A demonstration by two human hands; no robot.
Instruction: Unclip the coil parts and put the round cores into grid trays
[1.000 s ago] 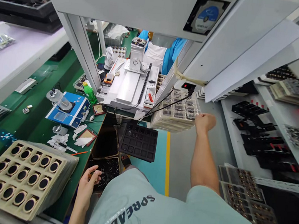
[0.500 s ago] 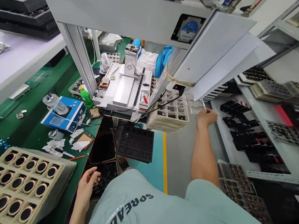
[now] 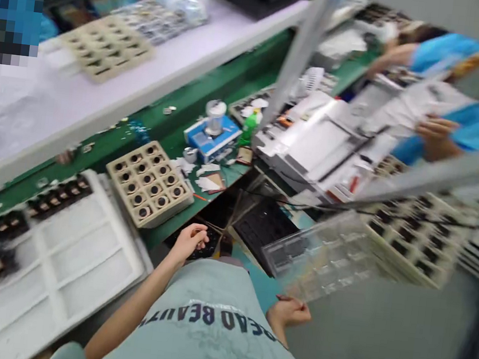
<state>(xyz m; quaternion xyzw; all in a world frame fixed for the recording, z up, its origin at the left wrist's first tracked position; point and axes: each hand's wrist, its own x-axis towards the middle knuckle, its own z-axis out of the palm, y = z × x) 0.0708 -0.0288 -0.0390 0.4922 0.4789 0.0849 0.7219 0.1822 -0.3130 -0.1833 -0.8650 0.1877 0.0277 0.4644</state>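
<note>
The right hand (image 3: pixel 291 312) is closed on the near corner of a clear tray (image 3: pixel 325 258), holding it up in front of the body. The tray is blurred by motion; it slants up and away from the hand, over the floor, with rows of empty pockets showing through the plastic. Beyond its far edge lies a stack of cream trays (image 3: pixel 415 234) filled with dark parts.

The left hand (image 3: pixel 189 242) is just left of the clear tray, at the edge of the green surface (image 3: pixel 187 104). Its fingers are curled over a dark bin (image 3: pixel 210 245) below the surface edge; whether they grip anything cannot be told from this view. Between that bin and the clear tray sits a black tray (image 3: pixel 264 225).

Left of the clear tray, on the surface, a beige tray (image 3: pixel 150 184) carries rows of dark rings. Further left is a white tray (image 3: pixel 65 263) with dark parts along its far side. Behind the beige tray stand a blue box (image 3: pixel 212 136) with a small jar on it and a green bottle (image 3: pixel 249 126). Above and behind the clear tray is a white machine (image 3: pixel 312 144). Past that, another person in a blue sleeve (image 3: pixel 466 122) has a hand (image 3: pixel 433 129) at work.
</note>
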